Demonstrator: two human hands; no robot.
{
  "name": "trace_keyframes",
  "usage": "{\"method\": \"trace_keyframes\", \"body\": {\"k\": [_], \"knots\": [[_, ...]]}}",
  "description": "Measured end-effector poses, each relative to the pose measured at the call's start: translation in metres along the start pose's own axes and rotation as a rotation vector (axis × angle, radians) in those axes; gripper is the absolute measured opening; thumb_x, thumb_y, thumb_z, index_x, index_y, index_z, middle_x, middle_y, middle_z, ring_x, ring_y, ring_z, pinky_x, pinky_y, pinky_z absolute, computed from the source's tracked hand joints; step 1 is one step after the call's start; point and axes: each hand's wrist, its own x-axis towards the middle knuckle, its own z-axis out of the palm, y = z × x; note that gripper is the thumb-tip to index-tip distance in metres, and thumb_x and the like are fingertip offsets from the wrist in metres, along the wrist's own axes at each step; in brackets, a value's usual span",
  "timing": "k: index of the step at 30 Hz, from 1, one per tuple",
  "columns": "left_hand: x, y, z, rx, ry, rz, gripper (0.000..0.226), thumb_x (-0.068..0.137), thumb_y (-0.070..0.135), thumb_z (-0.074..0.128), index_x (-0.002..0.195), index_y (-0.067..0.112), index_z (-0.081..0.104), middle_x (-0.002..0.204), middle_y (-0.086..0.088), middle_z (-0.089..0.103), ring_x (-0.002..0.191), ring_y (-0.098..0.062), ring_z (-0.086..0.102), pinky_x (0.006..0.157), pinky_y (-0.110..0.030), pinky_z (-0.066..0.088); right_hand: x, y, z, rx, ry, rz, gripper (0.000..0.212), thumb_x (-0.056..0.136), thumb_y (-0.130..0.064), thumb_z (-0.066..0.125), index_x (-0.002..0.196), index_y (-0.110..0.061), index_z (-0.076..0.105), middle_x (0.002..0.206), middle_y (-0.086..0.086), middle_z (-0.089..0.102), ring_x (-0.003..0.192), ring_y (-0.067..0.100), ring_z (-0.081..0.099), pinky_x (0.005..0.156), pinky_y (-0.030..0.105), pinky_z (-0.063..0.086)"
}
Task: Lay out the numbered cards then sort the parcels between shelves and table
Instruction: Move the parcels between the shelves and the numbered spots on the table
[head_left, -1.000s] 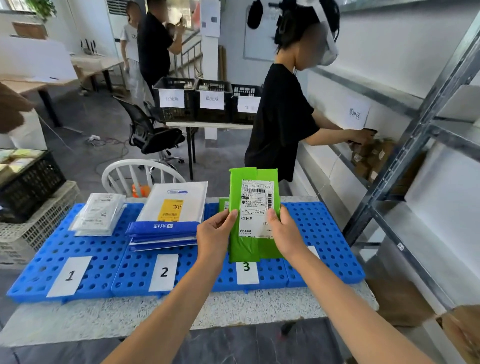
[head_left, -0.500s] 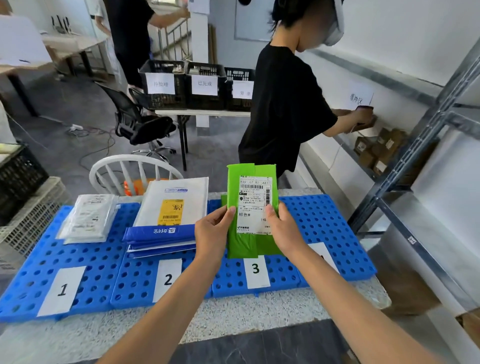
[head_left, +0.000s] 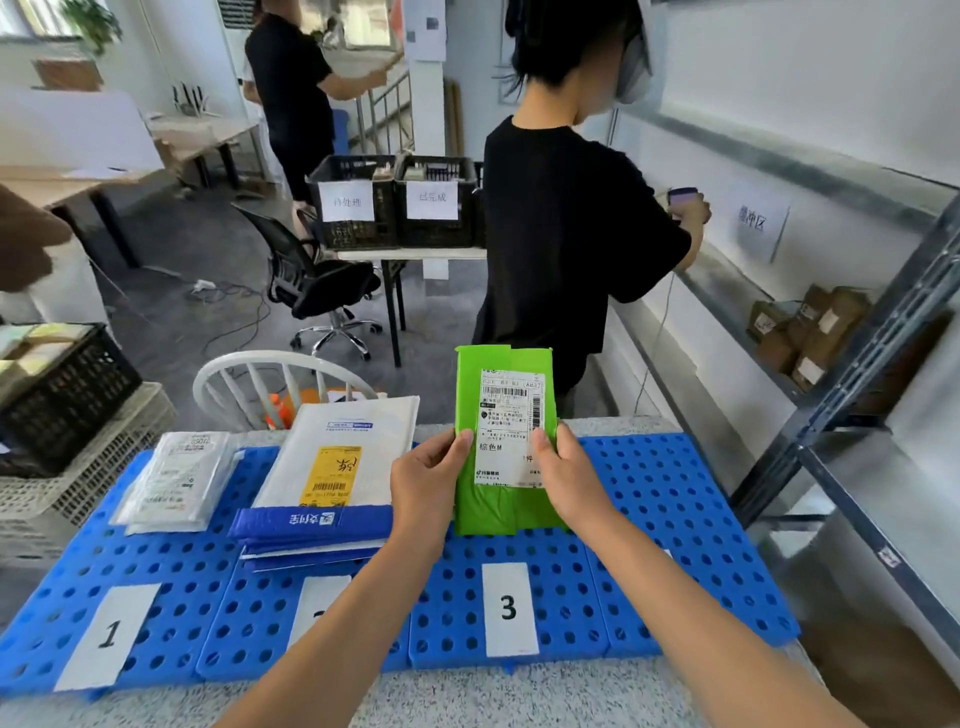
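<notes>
Little has moved in the past second: the green parcel (head_left: 506, 415) is still held upright over the blue perforated mat (head_left: 675, 519), while the person in black (head_left: 566, 234) beyond the table's (head_left: 519, 696) far edge has been turned more toward the wall. Card 1 (head_left: 106, 636) is seen at the mat's near left corner, with a clear-wrapped packet (head_left: 176, 480) laid toward the far left edge. A stack of white and blue mailers (head_left: 337, 462) is set just beside it, behind card 2 (head_left: 311, 597), which is partly hidden by a forearm. The parcel's left edge is pinched by the left hand (head_left: 426, 478) and its right edge by the right hand (head_left: 569, 473), label facing the camera. Card 3 (head_left: 509, 608) is placed at the near edge, below the parcel. Metal shelving (head_left: 857, 364) with brown boxes (head_left: 810, 332) is seen at right.
</notes>
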Motion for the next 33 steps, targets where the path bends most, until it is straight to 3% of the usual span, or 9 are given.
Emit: {"method": "trace_keyframes", "body": {"k": [3, 8, 11, 14, 17, 19, 22, 26, 33], "knots": [[0.009, 0.003, 0.013, -0.009, 0.039, 0.008, 0.01, 0.088, 0.024, 0.07, 0.097, 0.024, 0.075, 0.087, 0.009, 0.076, 0.086, -0.006, 0.072, 0.075, -0.022, 0.057, 0.02, 0.0, -0.009, 0.018, -0.042, -0.028, 0.031, 0.104, -0.03, 0.036, 0.131, -0.018, 0.045, 0.118, -0.012, 0.055, 0.105, 0.001, 0.054, 0.075, 0.005, 0.04], [0.022, -0.002, 0.038, 0.003, 0.083, 0.012, 0.014, 0.087, 0.023, 0.07, 0.101, 0.021, 0.075, 0.091, 0.005, 0.077, 0.09, -0.01, 0.072, 0.084, -0.031, 0.058, 0.05, 0.016, -0.022, 0.052, -0.075, -0.038, 0.041, 0.103, -0.033, 0.037, 0.142, -0.021, 0.036, 0.129, -0.007, 0.056, 0.113, 0.006, 0.055, 0.092, 0.021, 0.046], [0.027, -0.007, 0.053, 0.033, 0.109, 0.011, 0.009, 0.087, 0.022, 0.07, 0.094, 0.027, 0.075, 0.09, 0.005, 0.077, 0.09, -0.012, 0.072, 0.084, -0.033, 0.058, 0.059, 0.02, -0.034, 0.069, -0.106, -0.023, 0.042, 0.104, -0.031, 0.036, 0.145, -0.019, 0.033, 0.127, -0.012, 0.05, 0.115, 0.005, 0.051, 0.082, 0.01, 0.04], [0.032, -0.011, 0.065, 0.053, 0.147, 0.01, 0.014, 0.088, 0.023, 0.07, 0.083, 0.035, 0.073, 0.085, 0.008, 0.076, 0.087, -0.01, 0.072, 0.08, -0.03, 0.058, 0.067, 0.025, -0.043, 0.071, -0.164, -0.014, 0.048, 0.105, -0.031, 0.034, 0.149, -0.016, 0.025, 0.123, -0.015, 0.042, 0.109, -0.002, 0.039, 0.087, 0.007, 0.033], [0.037, -0.018, 0.074, 0.053, 0.177, -0.008, 0.008, 0.088, 0.024, 0.069, 0.089, 0.031, 0.074, 0.084, 0.008, 0.076, 0.083, -0.008, 0.073, 0.074, -0.026, 0.058, 0.081, 0.038, -0.047, 0.032, -0.208, -0.03, 0.044, 0.105, -0.031, 0.033, 0.147, -0.022, 0.027, 0.119, -0.019, 0.042, 0.114, 0.0, 0.044, 0.071, -0.008, 0.033], [0.037, -0.026, 0.078, 0.061, 0.186, -0.029, 0.008, 0.089, 0.024, 0.068, 0.094, 0.027, 0.074, 0.083, 0.009, 0.076, 0.08, -0.006, 0.073, 0.069, -0.022, 0.058, 0.088, 0.052, -0.046, -0.001, -0.208, -0.025, 0.04, 0.104, -0.033, 0.033, 0.144, -0.025, 0.031, 0.125, -0.018, 0.047, 0.118, 0.003, 0.048, 0.079, -0.003, 0.035], [0.039, -0.039, 0.081, 0.06, 0.174, -0.068, 0.01, 0.09, 0.021, 0.068, 0.098, 0.023, 0.074, 0.085, 0.008, 0.076, 0.081, -0.006, 0.072, 0.066, -0.018, 0.056, 0.092, 0.069, -0.042, 0.021, -0.202, 0.018, 0.046, 0.103, -0.037, 0.035, 0.146, -0.022, 0.031, 0.136, -0.007, 0.051, 0.122, 0.009, 0.05, 0.105, 0.027, 0.039], [0.051, -0.053, 0.081, 0.066, 0.179, -0.124, 0.02, 0.088, 0.024, 0.07, 0.107, 0.018, 0.073, 0.092, 0.006, 0.076, 0.086, -0.008, 0.073, 0.076, -0.026, 0.059, 0.098, 0.075, -0.042, 0.046, -0.222, 0.118, 0.054, 0.104, -0.033, 0.035, 0.152, -0.014, 0.019, 0.143, -0.007, 0.039, 0.127, 0.006, 0.038, 0.097, 0.015, 0.026], [0.08, -0.074, 0.07, 0.095, 0.194, -0.19, 0.032, 0.087, 0.029, 0.07, 0.115, 0.013, 0.071, 0.097, 0.004, 0.076, 0.092, -0.013, 0.072, 0.086, -0.038, 0.058, 0.123, 0.088, -0.028, -0.017, -0.228, 0.147, 0.056, 0.104, -0.035, 0.035, 0.152, -0.012, 0.017, 0.155, 0.001, 0.027, 0.142, 0.015, 0.026, 0.1, 0.018, 0.02]]}}
